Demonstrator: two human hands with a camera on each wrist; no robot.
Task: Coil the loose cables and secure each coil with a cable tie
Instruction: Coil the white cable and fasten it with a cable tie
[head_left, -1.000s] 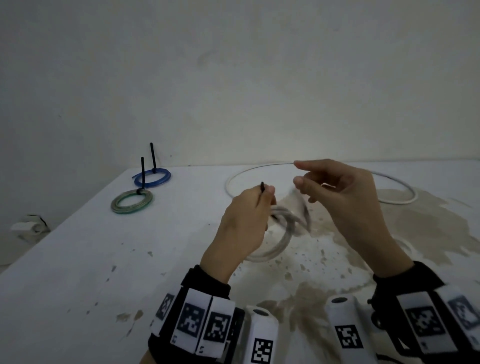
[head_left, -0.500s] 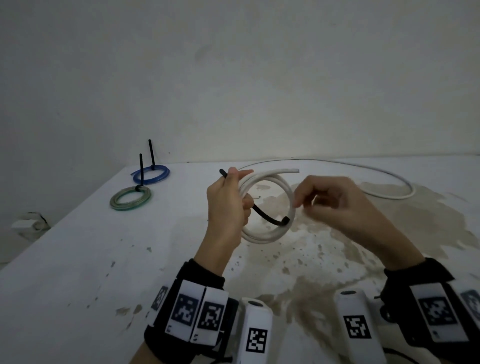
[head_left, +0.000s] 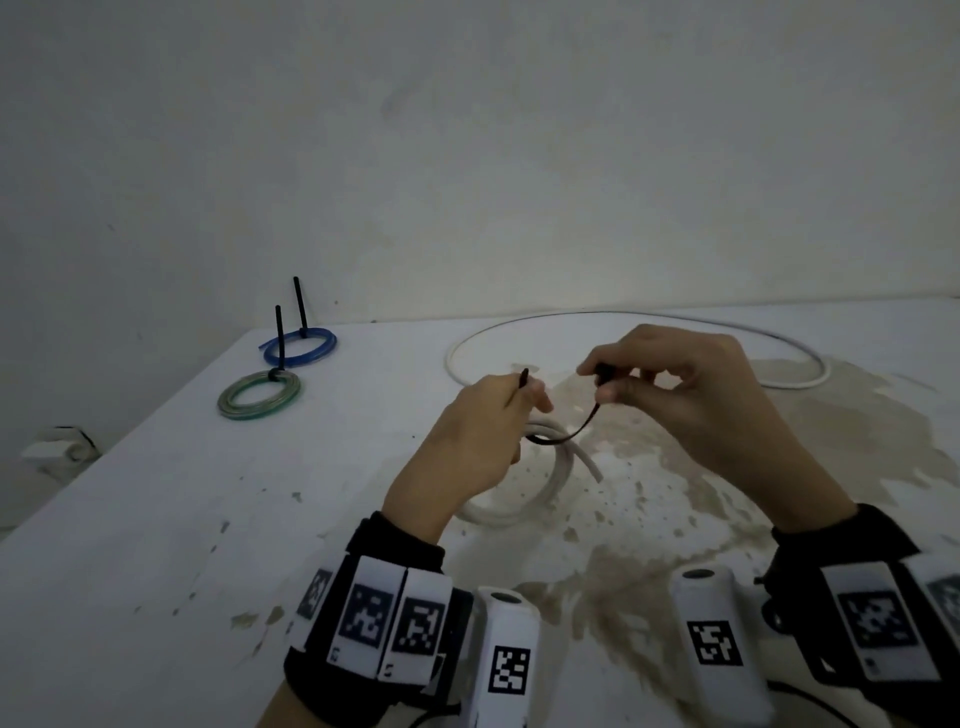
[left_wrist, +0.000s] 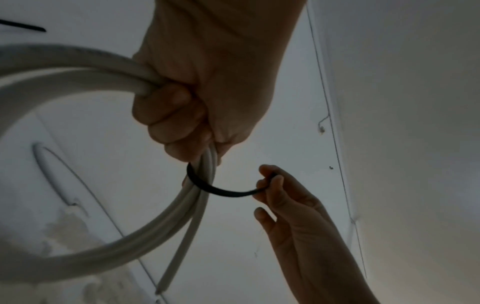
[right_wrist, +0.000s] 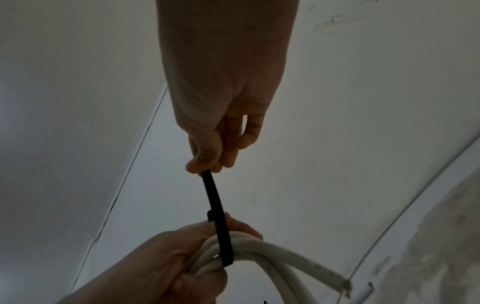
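My left hand (head_left: 488, 431) grips a coil of thick white cable (head_left: 545, 467) above the table, fingers curled round the bundled strands (left_wrist: 205, 164). A black cable tie (head_left: 566, 436) loops under the bundle. One end of the tie sticks up past my left thumb (head_left: 522, 379). My right hand (head_left: 670, 384) pinches the other end between thumb and forefinger (right_wrist: 205, 164), just right of the coil. In the right wrist view the black cable tie (right_wrist: 221, 226) runs from those fingers down across the white coil (right_wrist: 272, 259). A cut cable end (right_wrist: 342, 287) pokes out of the coil.
A blue coil (head_left: 301, 345) and a green coil (head_left: 260, 395), each with a black tie standing upright, lie at the table's far left. A long loose white cable (head_left: 753, 358) curves across the far side. The stained white table (head_left: 182, 519) meets a wall behind.
My right hand has taken hold of the tie's free end and lifted it right of the coil. The coil, upright half a second ago, now hangs lower and flatter in my left hand.
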